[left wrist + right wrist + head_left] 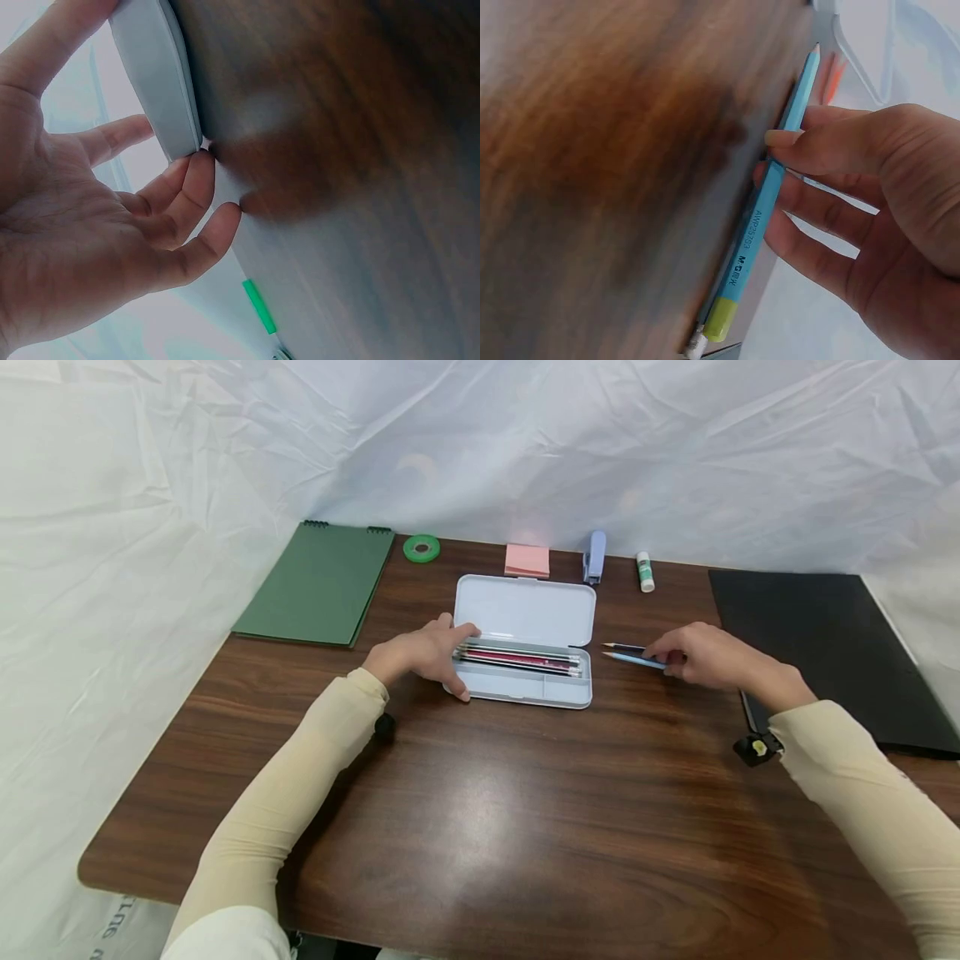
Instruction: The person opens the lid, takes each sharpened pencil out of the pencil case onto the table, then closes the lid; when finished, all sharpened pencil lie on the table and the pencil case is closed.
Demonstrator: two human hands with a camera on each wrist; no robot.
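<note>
An open light-blue pencil case lies mid-table with several pencils in its tray. My left hand holds the case's left end, thumb at the front corner and fingers along the far edge; the left wrist view shows the left hand with its fingertips against the case's side. To the right of the case, my right hand pinches a light-blue pencil low over the table, point toward the case. A dark pencil lies just beyond it. In the right wrist view the thumb of my right hand presses the blue pencil against my fingers.
Along the back of the brown wooden table stand a green notebook, a green tape roll, pink sticky notes, a blue stapler and a glue stick. A black folder lies at the right. White sheeting surrounds the table.
</note>
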